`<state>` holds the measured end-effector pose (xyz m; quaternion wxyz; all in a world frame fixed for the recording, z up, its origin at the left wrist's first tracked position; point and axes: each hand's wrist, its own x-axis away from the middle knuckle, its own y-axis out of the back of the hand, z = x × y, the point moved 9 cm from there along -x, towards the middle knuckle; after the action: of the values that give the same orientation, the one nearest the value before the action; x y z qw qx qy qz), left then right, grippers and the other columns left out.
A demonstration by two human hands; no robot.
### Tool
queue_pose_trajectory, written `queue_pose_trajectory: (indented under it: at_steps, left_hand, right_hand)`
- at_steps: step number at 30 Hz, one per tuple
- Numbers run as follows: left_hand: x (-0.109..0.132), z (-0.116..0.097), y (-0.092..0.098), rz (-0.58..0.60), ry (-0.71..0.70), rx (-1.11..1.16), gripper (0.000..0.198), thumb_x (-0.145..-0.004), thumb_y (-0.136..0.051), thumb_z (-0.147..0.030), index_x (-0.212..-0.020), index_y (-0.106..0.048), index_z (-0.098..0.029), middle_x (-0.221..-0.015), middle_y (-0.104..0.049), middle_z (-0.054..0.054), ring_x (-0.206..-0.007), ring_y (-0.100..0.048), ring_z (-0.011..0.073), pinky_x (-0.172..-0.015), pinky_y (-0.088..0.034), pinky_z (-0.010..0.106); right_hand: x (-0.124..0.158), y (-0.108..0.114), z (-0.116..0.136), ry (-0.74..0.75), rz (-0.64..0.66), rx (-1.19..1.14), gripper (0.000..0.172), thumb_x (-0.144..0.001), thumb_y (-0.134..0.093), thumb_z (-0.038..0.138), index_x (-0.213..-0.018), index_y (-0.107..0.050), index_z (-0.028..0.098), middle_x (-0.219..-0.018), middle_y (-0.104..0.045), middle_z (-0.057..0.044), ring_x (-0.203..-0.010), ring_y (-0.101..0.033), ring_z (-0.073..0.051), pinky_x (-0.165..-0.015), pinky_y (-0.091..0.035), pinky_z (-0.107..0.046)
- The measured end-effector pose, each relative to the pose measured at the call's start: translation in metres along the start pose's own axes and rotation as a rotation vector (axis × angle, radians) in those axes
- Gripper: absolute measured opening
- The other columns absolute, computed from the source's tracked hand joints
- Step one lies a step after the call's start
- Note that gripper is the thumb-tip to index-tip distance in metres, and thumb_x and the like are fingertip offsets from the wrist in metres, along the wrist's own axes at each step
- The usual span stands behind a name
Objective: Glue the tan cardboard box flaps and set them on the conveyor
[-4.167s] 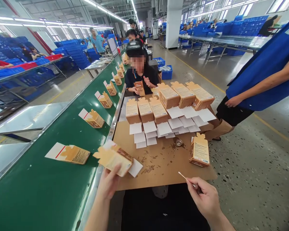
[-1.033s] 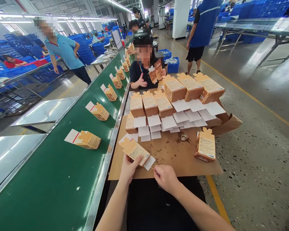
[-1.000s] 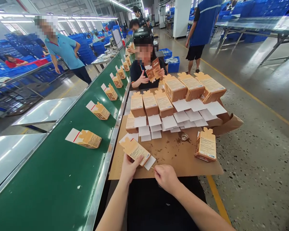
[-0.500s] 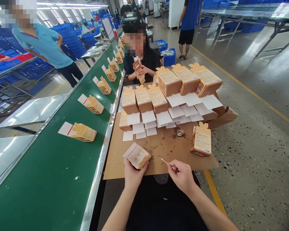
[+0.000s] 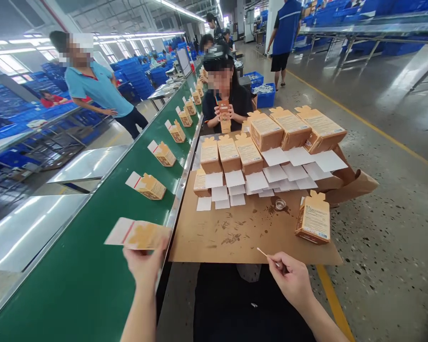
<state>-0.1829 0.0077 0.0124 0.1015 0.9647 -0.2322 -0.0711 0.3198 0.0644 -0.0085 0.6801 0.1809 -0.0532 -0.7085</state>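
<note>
My left hand (image 5: 144,263) grips a small cardboard box (image 5: 148,235), slightly blurred, over the near edge of the green conveyor belt (image 5: 82,280). The box has an open white flap with a red strip at its left end. My right hand (image 5: 288,278) pinches a cotton swab (image 5: 261,251) above the front edge of the cardboard-covered table (image 5: 199,251). Beyond that hand, a lone box (image 5: 314,218) stands on the table's right side. A small clear dish (image 5: 280,204) sits in a wet patch in front of the stacked boxes (image 5: 267,133).
Several similar boxes stand in a row along the belt, the nearest box (image 5: 148,186) just past my left hand. A metal rail (image 5: 174,213) runs between belt and table. Across the table a co-worker (image 5: 240,102) holds another box. Brown paper (image 5: 356,185) juts out at the right.
My left hand has carried the box leftward from above the table to over the belt. My right hand still holds the swab. The camera view has shifted to the left.
</note>
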Motion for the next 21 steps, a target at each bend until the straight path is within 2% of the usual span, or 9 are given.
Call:
queue_pose_trajectory:
  at_steps: [3,6,9,11,13,14,16,18,21]
  left_hand:
    - [-0.048,0.002,0.051,-0.155,0.044,-0.100,0.100,-0.043,-0.115,-0.044,-0.116,-0.048,-0.033,-0.134,-0.078,0.010,-0.140,-0.077,0.0447,-0.134,-0.054,0.075]
    - [-0.064,0.014,0.060,-0.133,0.153,-0.158,0.100,-0.038,-0.113,-0.038,-0.110,-0.044,-0.034,-0.119,-0.076,0.005,-0.134,-0.078,0.0448,-0.133,-0.052,0.079]
    - [-0.051,0.019,0.056,-0.125,0.113,-0.109,0.101,-0.040,-0.111,-0.038,-0.113,-0.042,-0.034,-0.123,-0.070,0.005,-0.141,-0.073,0.0432,-0.136,-0.048,0.076]
    - [-0.031,0.015,0.065,-0.263,-0.018,-0.107,0.097,-0.045,-0.108,-0.042,-0.116,-0.042,-0.034,-0.130,-0.064,0.007,-0.149,-0.066,0.0432,-0.138,-0.045,0.074]
    - [-0.006,0.003,0.069,-0.385,-0.215,-0.082,0.087,-0.053,-0.103,-0.047,-0.117,-0.046,-0.033,-0.132,-0.058,0.007,-0.143,-0.066,0.0411,-0.136,-0.048,0.072]
    - [0.004,-0.004,0.062,-0.379,-0.306,-0.054,0.080,-0.057,-0.100,-0.049,-0.116,-0.049,-0.032,-0.130,-0.057,0.007,-0.135,-0.068,0.0387,-0.132,-0.052,0.069]
    - [0.012,-0.018,0.026,-0.219,-0.394,0.011,0.065,-0.067,-0.096,-0.054,-0.113,-0.058,-0.029,-0.122,-0.058,0.005,-0.117,-0.071,0.0331,-0.122,-0.060,0.062]
    - [0.008,-0.032,-0.035,0.023,-0.333,0.060,0.054,-0.076,-0.091,-0.059,-0.112,-0.066,-0.028,-0.117,-0.063,0.006,-0.109,-0.071,0.0302,-0.115,-0.063,0.053]
    - [-0.009,-0.050,-0.139,0.300,-0.114,0.035,0.044,-0.089,-0.083,-0.062,-0.114,-0.072,-0.027,-0.121,-0.073,0.011,-0.121,-0.073,0.0319,-0.116,-0.060,0.046]
  right_hand:
    - [-0.002,0.004,-0.003,-0.017,0.000,-0.015,0.051,-0.106,-0.069,0.064,-0.069,-0.076,0.030,-0.055,-0.051,0.001,-0.046,-0.046,-0.021,-0.044,-0.046,-0.036]
    - [-0.009,0.000,0.000,-0.002,0.038,-0.006,0.049,-0.106,-0.070,0.063,-0.070,-0.077,0.031,-0.056,-0.052,0.000,-0.046,-0.048,-0.021,-0.045,-0.048,-0.037]
    - [-0.011,0.002,0.000,0.001,0.061,0.018,0.047,-0.106,-0.072,0.061,-0.071,-0.078,0.031,-0.059,-0.054,0.000,-0.047,-0.051,-0.021,-0.046,-0.049,-0.036]
    - [-0.009,0.013,-0.002,0.003,0.029,0.037,0.050,-0.107,-0.071,0.063,-0.070,-0.077,0.030,-0.058,-0.053,0.000,-0.047,-0.050,-0.021,-0.045,-0.048,-0.035]
    - [-0.005,0.027,-0.003,0.011,-0.022,0.065,0.052,-0.107,-0.071,0.065,-0.069,-0.077,0.030,-0.058,-0.052,0.000,-0.045,-0.049,-0.020,-0.044,-0.047,-0.034]
    - [-0.005,0.035,-0.002,0.016,-0.041,0.080,0.052,-0.107,-0.071,0.065,-0.070,-0.078,0.030,-0.058,-0.053,0.000,-0.045,-0.049,-0.020,-0.043,-0.046,-0.034]
    - [-0.008,0.048,0.001,0.021,-0.048,0.117,0.049,-0.107,-0.072,0.064,-0.072,-0.081,0.031,-0.058,-0.055,-0.001,-0.045,-0.051,-0.021,-0.043,-0.047,-0.034]
    - [-0.017,0.056,0.008,0.027,-0.031,0.146,0.045,-0.106,-0.074,0.062,-0.074,-0.083,0.031,-0.059,-0.059,-0.002,-0.046,-0.054,-0.022,-0.044,-0.049,-0.035]
    - [-0.032,0.061,0.022,0.063,-0.022,0.166,0.041,-0.105,-0.074,0.059,-0.076,-0.085,0.032,-0.059,-0.061,-0.002,-0.046,-0.056,-0.023,-0.045,-0.051,-0.036]
